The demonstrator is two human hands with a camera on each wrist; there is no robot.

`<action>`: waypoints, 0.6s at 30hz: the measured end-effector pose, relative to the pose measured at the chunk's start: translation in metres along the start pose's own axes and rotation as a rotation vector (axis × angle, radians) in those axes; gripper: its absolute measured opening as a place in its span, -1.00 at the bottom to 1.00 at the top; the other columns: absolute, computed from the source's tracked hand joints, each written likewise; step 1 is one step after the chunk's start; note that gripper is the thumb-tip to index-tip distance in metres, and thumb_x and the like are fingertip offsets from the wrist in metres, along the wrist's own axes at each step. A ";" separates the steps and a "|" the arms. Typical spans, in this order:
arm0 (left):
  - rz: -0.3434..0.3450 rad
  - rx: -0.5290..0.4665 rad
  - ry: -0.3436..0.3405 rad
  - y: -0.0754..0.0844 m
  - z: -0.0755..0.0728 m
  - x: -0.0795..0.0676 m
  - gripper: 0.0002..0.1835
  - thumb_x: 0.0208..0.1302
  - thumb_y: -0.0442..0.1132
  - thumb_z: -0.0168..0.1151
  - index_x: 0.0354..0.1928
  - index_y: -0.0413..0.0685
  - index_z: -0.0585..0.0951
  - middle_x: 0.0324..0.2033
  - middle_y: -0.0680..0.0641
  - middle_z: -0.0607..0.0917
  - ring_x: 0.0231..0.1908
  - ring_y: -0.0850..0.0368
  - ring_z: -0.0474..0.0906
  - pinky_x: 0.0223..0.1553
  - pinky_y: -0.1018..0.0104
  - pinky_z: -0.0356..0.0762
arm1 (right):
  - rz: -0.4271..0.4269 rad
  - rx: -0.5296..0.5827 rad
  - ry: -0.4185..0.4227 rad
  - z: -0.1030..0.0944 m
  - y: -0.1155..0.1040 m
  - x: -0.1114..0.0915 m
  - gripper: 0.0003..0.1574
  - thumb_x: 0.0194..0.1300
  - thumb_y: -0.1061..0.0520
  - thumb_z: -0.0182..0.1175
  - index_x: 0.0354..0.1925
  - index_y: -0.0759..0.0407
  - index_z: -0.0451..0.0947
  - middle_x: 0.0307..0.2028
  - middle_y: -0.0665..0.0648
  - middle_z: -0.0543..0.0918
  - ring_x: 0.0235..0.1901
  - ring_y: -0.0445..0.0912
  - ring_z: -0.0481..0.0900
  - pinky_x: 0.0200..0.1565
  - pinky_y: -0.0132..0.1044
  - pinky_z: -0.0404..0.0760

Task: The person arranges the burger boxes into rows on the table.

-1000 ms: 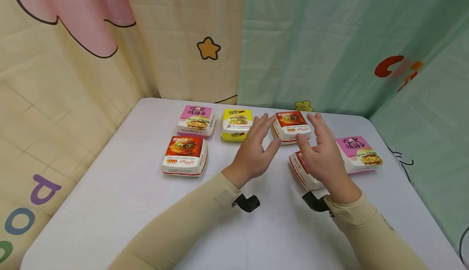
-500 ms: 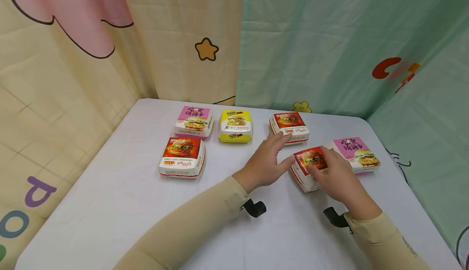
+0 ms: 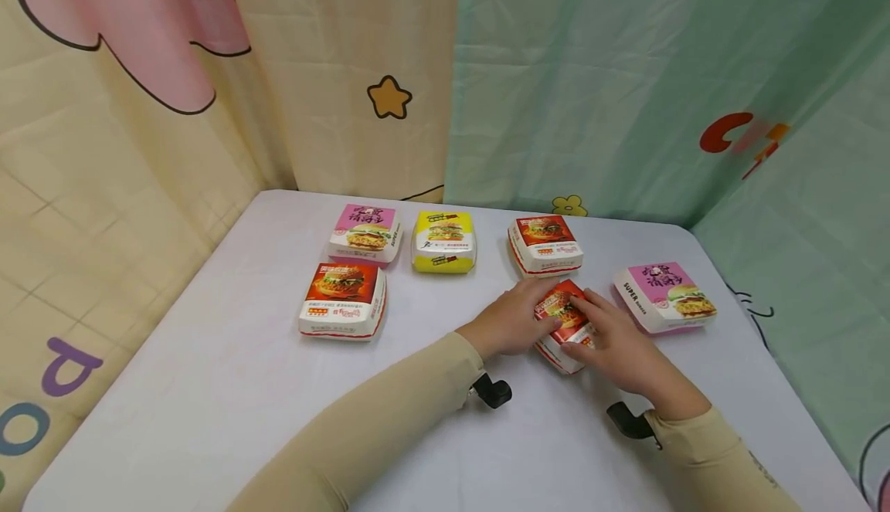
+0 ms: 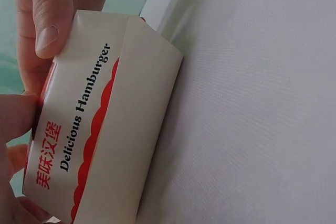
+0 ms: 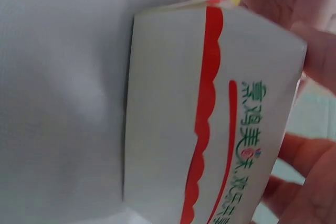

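Both hands grip one red and white hamburger box (image 3: 565, 310) on the white table. My left hand (image 3: 511, 319) holds its left side, with the thumb at the top edge. My right hand (image 3: 622, 346) holds the right side, fingers at the far corner and thumb near the front corner. In the left wrist view, the box side (image 4: 100, 108) reads "Delicious Hamburger", its lower edge close to the tabletop. The right wrist view shows another side (image 5: 210, 119) with a red scalloped band and green lettering. A second red box (image 3: 545, 245) stands just behind.
A pink box (image 3: 665, 297) stands to the right. At the back are a yellow box (image 3: 443, 242) and another pink box (image 3: 365, 234), with a third red box (image 3: 343, 301) in front of that one. Curtains (image 3: 591, 72) hang behind the table (image 3: 208, 388).
Both hands have come down from the air onto the red hamburger box. It has turned and shifted left, away from the right-hand pink box, which now shows more of its side.
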State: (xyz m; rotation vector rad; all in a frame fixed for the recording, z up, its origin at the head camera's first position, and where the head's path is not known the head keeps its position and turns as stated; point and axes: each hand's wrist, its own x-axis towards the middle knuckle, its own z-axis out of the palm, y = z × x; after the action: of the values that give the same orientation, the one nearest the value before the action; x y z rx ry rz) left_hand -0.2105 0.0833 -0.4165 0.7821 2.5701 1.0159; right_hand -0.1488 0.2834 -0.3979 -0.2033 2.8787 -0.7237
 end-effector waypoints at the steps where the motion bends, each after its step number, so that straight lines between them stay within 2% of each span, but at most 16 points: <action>1: -0.003 -0.006 -0.016 -0.001 0.001 0.001 -0.30 0.54 0.11 0.18 0.64 0.38 0.23 0.61 0.11 0.27 0.57 0.07 0.25 0.52 0.00 0.36 | -0.015 0.015 -0.010 0.000 0.001 0.000 0.15 0.31 -0.26 0.42 0.64 0.09 0.17 0.65 0.39 0.04 0.57 0.45 0.02 0.34 0.48 0.37; 5: -0.009 -0.043 -0.065 -0.004 0.003 0.003 -0.37 0.58 0.09 0.13 0.61 0.38 0.30 0.57 0.15 0.36 0.56 0.14 0.27 0.53 0.04 0.33 | -0.064 0.037 -0.031 -0.002 0.005 -0.001 0.07 0.38 -0.20 0.37 0.65 0.05 0.16 0.67 0.35 0.00 0.59 0.45 -0.01 0.38 0.49 0.31; 10: -0.027 -0.061 -0.063 -0.002 0.003 0.004 -0.41 0.57 0.06 0.15 0.57 0.35 0.37 0.53 0.16 0.41 0.52 0.16 0.33 0.52 0.05 0.36 | -0.085 0.041 -0.044 -0.003 0.008 0.000 0.02 0.42 -0.16 0.34 0.65 0.04 0.15 0.68 0.35 -0.02 0.59 0.45 -0.03 0.39 0.49 0.28; 14: -0.047 -0.076 -0.052 0.000 0.005 0.003 -0.42 0.56 0.02 0.17 0.56 0.32 0.40 0.52 0.16 0.44 0.49 0.18 0.37 0.51 0.07 0.38 | -0.039 0.027 -0.051 -0.001 0.006 0.001 0.03 0.42 -0.20 0.34 0.66 0.01 0.15 0.67 0.38 -0.05 0.59 0.47 -0.04 0.36 0.50 0.32; 18: -0.043 -0.061 -0.039 0.000 0.006 0.004 -0.43 0.56 -0.01 0.18 0.54 0.31 0.42 0.50 0.16 0.46 0.49 0.18 0.36 0.50 0.10 0.38 | 0.061 0.009 -0.046 0.001 -0.002 0.001 0.10 0.38 -0.28 0.35 0.65 0.05 0.14 0.64 0.49 -0.03 0.56 0.52 0.00 0.30 0.53 0.35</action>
State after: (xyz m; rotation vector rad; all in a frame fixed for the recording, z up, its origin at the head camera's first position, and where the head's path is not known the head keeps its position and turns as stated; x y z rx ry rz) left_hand -0.2111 0.0890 -0.4213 0.7201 2.4991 1.0504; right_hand -0.1492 0.2816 -0.3979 -0.1279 2.8244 -0.7111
